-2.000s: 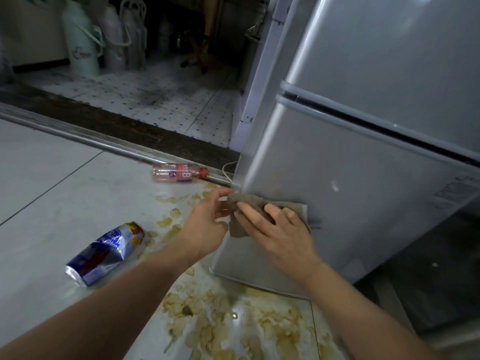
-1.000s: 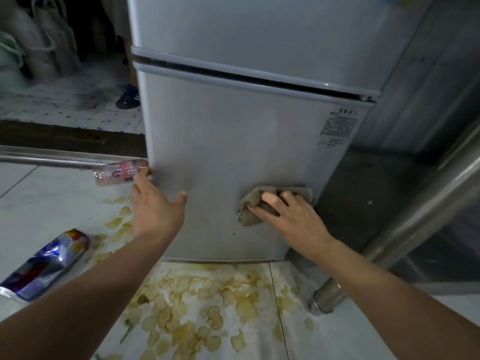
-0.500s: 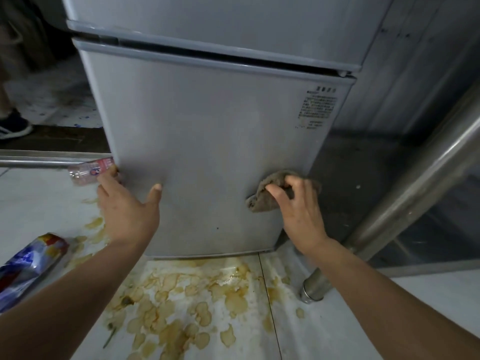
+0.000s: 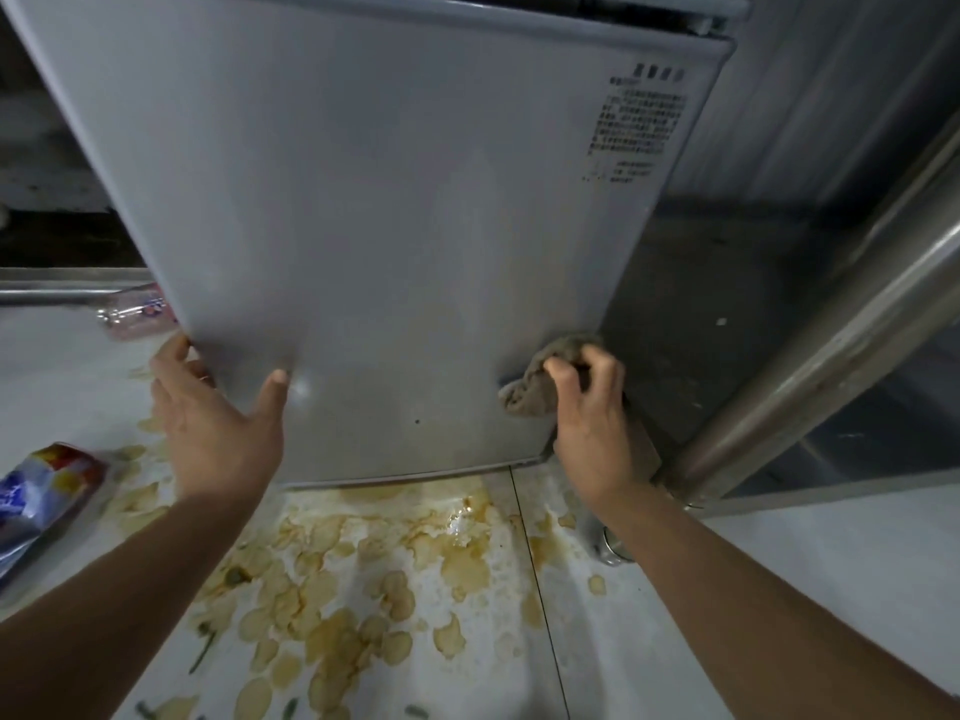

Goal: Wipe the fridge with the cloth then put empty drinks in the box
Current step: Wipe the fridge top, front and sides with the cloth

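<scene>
The grey fridge door (image 4: pixel 395 226) fills the upper middle of the head view. My right hand (image 4: pixel 589 407) grips a crumpled brown cloth (image 4: pixel 530 394) against the door's lower right edge. My left hand (image 4: pixel 215 407) lies on the lower left corner, thumb flat on the front and fingers round the side edge. A clear plastic bottle with a pink label (image 4: pixel 137 311) lies on the floor behind the fridge's left edge. A crushed blue and red drink can (image 4: pixel 39 498) lies at the far left.
Brown stains (image 4: pixel 363 589) spread over the white floor tiles in front of the fridge. A slanted steel pole (image 4: pixel 831 330) stands close on the right. A metal door rail (image 4: pixel 62 293) runs along the floor on the left.
My right hand has dragged the cloth from the left of the door to its lower right edge and bunched it up. My left hand has settled on the door's left corner.
</scene>
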`<act>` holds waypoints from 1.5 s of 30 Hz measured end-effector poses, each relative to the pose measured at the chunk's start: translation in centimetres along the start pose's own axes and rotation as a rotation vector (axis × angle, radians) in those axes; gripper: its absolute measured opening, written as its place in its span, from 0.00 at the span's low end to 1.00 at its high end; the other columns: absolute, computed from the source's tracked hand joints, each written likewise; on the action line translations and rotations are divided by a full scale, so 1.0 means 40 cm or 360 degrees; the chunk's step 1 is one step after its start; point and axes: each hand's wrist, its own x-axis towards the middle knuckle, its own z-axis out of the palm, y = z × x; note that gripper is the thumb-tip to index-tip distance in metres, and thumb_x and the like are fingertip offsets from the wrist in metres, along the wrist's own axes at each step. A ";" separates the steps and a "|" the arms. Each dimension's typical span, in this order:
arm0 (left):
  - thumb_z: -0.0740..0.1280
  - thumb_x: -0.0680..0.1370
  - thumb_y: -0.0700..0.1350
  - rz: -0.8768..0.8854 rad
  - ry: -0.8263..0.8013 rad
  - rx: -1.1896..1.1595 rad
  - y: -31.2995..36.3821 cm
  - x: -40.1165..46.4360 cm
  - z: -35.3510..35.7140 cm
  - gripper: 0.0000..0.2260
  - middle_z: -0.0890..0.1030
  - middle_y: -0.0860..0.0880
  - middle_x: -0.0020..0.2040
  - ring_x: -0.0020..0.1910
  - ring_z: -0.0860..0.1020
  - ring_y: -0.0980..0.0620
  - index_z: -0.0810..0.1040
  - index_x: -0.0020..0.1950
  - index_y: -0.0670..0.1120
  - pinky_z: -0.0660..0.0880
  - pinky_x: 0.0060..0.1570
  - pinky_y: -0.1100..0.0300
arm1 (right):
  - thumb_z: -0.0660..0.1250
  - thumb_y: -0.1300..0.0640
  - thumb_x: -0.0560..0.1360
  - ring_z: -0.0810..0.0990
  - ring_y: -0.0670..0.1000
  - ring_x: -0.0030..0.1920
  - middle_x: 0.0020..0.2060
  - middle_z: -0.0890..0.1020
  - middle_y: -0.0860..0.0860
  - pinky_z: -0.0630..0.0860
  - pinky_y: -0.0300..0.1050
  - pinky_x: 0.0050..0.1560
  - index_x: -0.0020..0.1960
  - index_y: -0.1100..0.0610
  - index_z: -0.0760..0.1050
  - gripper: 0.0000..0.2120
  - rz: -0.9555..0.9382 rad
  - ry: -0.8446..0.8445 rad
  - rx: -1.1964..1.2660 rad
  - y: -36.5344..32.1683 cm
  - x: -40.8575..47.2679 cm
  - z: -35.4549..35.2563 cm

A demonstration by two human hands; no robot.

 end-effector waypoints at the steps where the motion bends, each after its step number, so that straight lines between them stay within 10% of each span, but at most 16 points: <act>1: 0.71 0.72 0.48 -0.0013 -0.0005 -0.0002 -0.003 -0.001 0.001 0.32 0.69 0.43 0.66 0.64 0.70 0.41 0.59 0.70 0.46 0.69 0.63 0.40 | 0.64 0.75 0.66 0.72 0.62 0.52 0.56 0.63 0.57 0.79 0.53 0.47 0.58 0.56 0.64 0.25 -0.0005 -0.0070 0.0022 0.001 -0.014 0.005; 27: 0.73 0.70 0.48 -0.0157 -0.0083 0.0110 0.021 0.020 -0.016 0.32 0.72 0.38 0.64 0.63 0.71 0.36 0.60 0.68 0.45 0.70 0.61 0.40 | 0.64 0.74 0.68 0.70 0.62 0.65 0.66 0.66 0.61 0.70 0.53 0.65 0.63 0.59 0.66 0.26 0.0414 0.0513 0.0306 -0.053 0.245 -0.177; 41: 0.73 0.70 0.48 -0.0189 -0.0158 0.0109 0.033 0.020 -0.035 0.30 0.73 0.40 0.63 0.62 0.73 0.38 0.61 0.66 0.47 0.71 0.60 0.39 | 0.64 0.67 0.74 0.70 0.56 0.59 0.65 0.61 0.56 0.74 0.47 0.55 0.63 0.56 0.64 0.20 0.0303 -0.0852 0.0016 -0.025 -0.006 -0.096; 45: 0.72 0.72 0.44 -0.0184 -0.0215 0.0146 0.038 0.019 -0.053 0.29 0.74 0.41 0.64 0.61 0.74 0.39 0.61 0.68 0.47 0.72 0.60 0.42 | 0.68 0.69 0.71 0.78 0.59 0.50 0.60 0.67 0.58 0.76 0.47 0.52 0.56 0.58 0.69 0.17 0.0480 -0.0429 0.0184 -0.043 0.000 -0.157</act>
